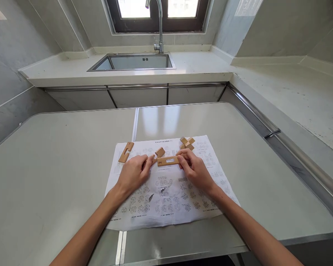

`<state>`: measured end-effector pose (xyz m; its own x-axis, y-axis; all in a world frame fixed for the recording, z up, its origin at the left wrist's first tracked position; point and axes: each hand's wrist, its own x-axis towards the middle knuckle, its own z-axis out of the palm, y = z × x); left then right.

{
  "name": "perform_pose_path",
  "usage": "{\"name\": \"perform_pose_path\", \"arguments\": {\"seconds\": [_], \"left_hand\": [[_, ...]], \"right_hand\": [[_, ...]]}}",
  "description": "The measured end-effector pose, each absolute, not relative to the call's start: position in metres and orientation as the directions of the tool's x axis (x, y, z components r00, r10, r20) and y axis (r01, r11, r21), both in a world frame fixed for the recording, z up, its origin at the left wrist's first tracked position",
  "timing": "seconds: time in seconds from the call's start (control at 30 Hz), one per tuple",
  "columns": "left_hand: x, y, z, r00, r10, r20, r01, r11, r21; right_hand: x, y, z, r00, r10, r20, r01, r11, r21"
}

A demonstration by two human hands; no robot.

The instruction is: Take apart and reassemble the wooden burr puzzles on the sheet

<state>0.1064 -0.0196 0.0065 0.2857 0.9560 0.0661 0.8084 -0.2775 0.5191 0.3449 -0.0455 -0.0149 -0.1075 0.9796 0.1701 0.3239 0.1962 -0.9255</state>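
My right hand pinches the right end of a flat wooden puzzle piece, which has a slot in its middle and a "2" on its left end. In my left hand, thumb and fingers close on the lower end of a notched wooden puzzle piece, tilted up to the right. The two pieces are close together; whether they touch I cannot tell. Left of them, another notched wooden piece lies on the printed sheet. An assembled wooden burr puzzle sits just beyond my right hand.
The creased sheet, covered in small puzzle drawings, lies on a pale folding table with a metal seam. Behind it are a counter, a sink, a tap and a window. Another counter runs along the right.
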Motion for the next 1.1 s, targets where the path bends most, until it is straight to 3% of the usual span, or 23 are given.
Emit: {"name": "perform_pose_path", "arguments": {"seconds": [0.27, 0.43, 0.73, 1.1], "left_hand": [[0.106, -0.019, -0.003, 0.551, 0.815, 0.177, 0.727, -0.573, 0.378], [0.105, -0.02, -0.007, 0.615, 0.756, 0.225, 0.722, -0.654, 0.226], [0.104, -0.018, -0.011, 0.601, 0.755, 0.261, 0.756, -0.643, 0.119], [0.104, -0.017, -0.008, 0.541, 0.795, 0.273, 0.803, -0.585, 0.113]], "right_hand": [[0.343, -0.045, -0.02, -0.149, 0.962, 0.23, 0.524, 0.274, -0.807], [0.341, -0.047, -0.026, -0.132, 0.951, 0.278, 0.721, 0.285, -0.632], [0.332, -0.043, -0.033, -0.185, 0.925, 0.332, 0.873, 0.31, -0.376], [0.33, -0.039, -0.035, -0.207, 0.928, 0.309, 0.888, 0.311, -0.34]]}}
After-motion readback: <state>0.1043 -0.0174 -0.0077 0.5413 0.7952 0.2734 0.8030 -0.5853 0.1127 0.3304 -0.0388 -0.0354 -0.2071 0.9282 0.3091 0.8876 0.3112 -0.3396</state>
